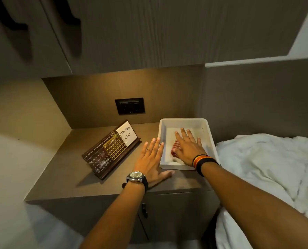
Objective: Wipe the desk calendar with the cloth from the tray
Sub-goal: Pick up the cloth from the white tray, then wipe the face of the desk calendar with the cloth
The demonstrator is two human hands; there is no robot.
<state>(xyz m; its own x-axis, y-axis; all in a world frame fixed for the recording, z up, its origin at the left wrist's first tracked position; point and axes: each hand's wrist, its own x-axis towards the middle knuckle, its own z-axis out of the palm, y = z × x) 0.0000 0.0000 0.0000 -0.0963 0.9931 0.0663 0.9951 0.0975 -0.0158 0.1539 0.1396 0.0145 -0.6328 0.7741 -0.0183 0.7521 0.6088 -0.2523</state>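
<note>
A dark wooden desk calendar (106, 152) with a gold grid and a white "To Do List" card leans on the brown bedside tabletop, left of centre. To its right stands a white tray (209, 133). Inside it lies a red-and-white striped cloth (175, 147), mostly covered by my right hand (188, 148), which is spread flat above it with fingers apart. My left hand (151, 162), wearing a watch, hovers open over the tabletop just left of the tray and right of the calendar.
A black socket panel (130, 106) is set in the back wall of the niche. Cabinets hang overhead. A bed with white sheets (266, 168) lies directly right of the tray. A cabinet door with a dark handle (144, 210) is below the tabletop.
</note>
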